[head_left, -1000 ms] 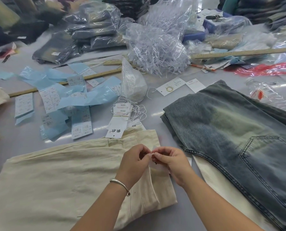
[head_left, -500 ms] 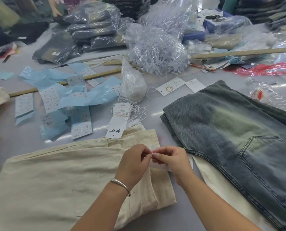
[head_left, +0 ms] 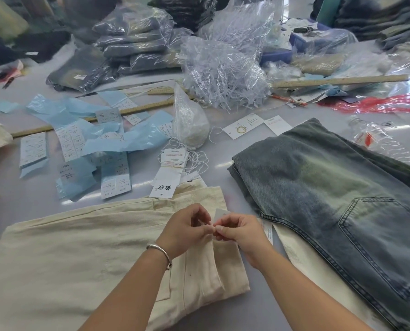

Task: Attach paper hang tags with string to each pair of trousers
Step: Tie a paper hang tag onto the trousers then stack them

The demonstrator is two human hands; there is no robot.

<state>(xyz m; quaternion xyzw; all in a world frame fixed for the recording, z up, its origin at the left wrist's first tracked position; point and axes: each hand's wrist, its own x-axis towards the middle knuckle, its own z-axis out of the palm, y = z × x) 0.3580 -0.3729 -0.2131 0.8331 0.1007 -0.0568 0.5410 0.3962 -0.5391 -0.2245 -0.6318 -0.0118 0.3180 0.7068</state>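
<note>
I observe both hands meeting over the waistband end of the cream trousers, which lie on the counter with their long axis running leftward from the fingers. The left hand has its fingers curled in a pinch, and the right hand pinches likewise; tip touches tip. I judge that they hold the string between them, though the string itself is too fine to make out. One white hang tag stands just behind the right fingertips, partly hidden by that hand. Neither hand is nearer; the work sits between the two. Beyond the fingers lies a bundle of spare tags with looped white string. To the right of the fingers lies one pair of blue denim trousers, with no tag that I can see. Count: two trouser pairs close by, one tag in hand.
</note>
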